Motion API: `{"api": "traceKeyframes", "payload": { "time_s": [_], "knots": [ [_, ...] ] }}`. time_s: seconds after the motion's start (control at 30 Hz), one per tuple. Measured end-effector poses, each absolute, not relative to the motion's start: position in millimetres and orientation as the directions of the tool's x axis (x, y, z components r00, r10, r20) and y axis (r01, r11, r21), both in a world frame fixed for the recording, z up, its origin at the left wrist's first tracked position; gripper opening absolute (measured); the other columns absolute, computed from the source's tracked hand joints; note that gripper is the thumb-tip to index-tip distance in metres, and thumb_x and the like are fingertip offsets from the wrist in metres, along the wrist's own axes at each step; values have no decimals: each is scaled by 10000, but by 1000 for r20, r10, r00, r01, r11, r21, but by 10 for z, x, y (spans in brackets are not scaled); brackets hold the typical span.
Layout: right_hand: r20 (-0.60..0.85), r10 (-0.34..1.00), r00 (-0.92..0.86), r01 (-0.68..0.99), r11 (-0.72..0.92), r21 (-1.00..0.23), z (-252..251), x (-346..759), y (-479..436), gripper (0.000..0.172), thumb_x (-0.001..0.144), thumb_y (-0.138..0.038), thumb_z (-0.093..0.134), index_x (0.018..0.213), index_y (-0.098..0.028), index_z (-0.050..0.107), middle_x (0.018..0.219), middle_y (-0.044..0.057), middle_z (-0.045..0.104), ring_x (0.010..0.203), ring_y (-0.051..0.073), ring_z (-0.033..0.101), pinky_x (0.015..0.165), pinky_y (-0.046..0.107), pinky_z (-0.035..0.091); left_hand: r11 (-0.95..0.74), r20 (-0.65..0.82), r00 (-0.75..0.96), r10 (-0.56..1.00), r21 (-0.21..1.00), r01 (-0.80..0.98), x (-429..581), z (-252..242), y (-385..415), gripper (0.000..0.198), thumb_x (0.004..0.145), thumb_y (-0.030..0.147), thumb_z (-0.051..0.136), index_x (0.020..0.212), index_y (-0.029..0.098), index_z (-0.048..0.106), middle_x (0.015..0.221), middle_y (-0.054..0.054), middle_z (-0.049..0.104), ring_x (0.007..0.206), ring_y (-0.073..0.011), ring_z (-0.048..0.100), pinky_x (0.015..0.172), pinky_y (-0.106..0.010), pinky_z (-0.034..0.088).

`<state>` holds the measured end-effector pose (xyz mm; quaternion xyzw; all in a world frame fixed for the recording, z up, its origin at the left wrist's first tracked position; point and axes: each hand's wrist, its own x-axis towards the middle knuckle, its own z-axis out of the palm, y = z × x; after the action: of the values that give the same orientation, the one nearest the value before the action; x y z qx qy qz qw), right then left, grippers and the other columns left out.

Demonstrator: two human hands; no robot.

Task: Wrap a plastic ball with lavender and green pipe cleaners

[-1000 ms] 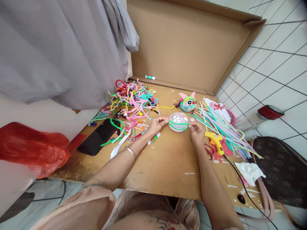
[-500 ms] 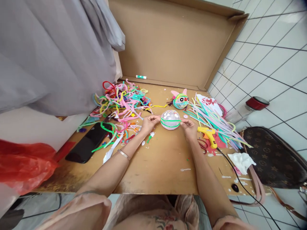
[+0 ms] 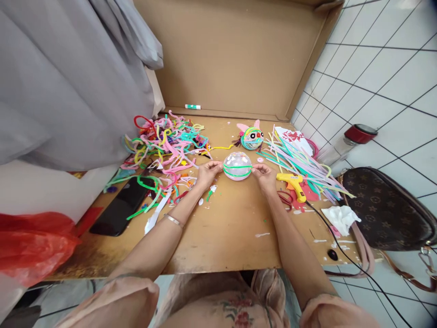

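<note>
A clear, pinkish plastic ball [image 3: 236,165] with a green pipe cleaner round its middle rests on the cardboard table [image 3: 225,228]. My left hand [image 3: 206,175] grips its left side with closed fingers. On the ball's right side my right hand [image 3: 263,175] pinches the green pipe cleaner. A finished ball [image 3: 251,137], wrapped in coloured pipe cleaners with eyes and pink ears, lies just behind.
A tangled heap of pipe cleaners [image 3: 164,146] lies at the left, straight ones [image 3: 300,161] at the right. A yellow glue gun [image 3: 293,183] with its black cord, a black phone [image 3: 119,212], a white tissue [image 3: 339,217], a brown bag [image 3: 385,214], a red-lidded jar [image 3: 351,141], a red plastic bag [image 3: 30,243].
Both hands stay on the ball with the green pipe cleaner. The view has swung to the right and slightly up, so everything sits further left in the picture.
</note>
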<state>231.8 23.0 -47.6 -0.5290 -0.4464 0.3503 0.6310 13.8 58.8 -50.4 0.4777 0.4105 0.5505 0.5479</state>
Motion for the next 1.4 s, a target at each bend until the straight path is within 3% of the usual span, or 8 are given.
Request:
{"api": "traceKeyframes", "payload": {
  "time_s": [0.4,0.8,1.07,1.23,1.4],
  "knots": [
    [201,928,315,59,192,-980,-488,2439,181,288,553,-374,808,751,-218,670,793,38,746,771,199,687,796,378,558,-66,90,117,989,978,-196,148,-489,556,424,551,488,858,751,140,721,701,-14,691,669,-124,577,697,-262,462],
    [212,930,301,105,189,-976,-474,2463,119,242,592,-369,784,716,-217,642,895,65,771,895,225,713,869,405,556,-230,234,153,960,972,-49,161,-431,463,255,781,401,697,793,148,671,744,5,636,713,-120,533,716,-246,432],
    [199,924,326,76,184,-980,-448,2456,100,211,556,-333,779,687,-220,657,849,51,766,841,214,699,839,391,555,-131,165,172,971,972,-193,198,-457,491,393,656,484,806,772,155,624,718,16,622,687,-112,527,703,-250,433],
    [199,934,297,90,180,-979,-453,2475,90,242,574,-367,792,702,-220,649,841,51,760,836,214,697,840,390,549,-80,140,169,976,944,-319,227,-516,533,505,581,433,874,885,173,566,772,24,628,741,-109,582,786,-269,476],
    [196,935,296,90,177,-980,-448,2475,77,257,571,-384,795,705,-222,648,841,49,761,844,212,693,837,385,545,-44,122,196,973,932,-359,224,-563,553,599,555,423,904,1026,169,634,1047,-68,692,959,-167,637,926,-322,487]
  ]
}}
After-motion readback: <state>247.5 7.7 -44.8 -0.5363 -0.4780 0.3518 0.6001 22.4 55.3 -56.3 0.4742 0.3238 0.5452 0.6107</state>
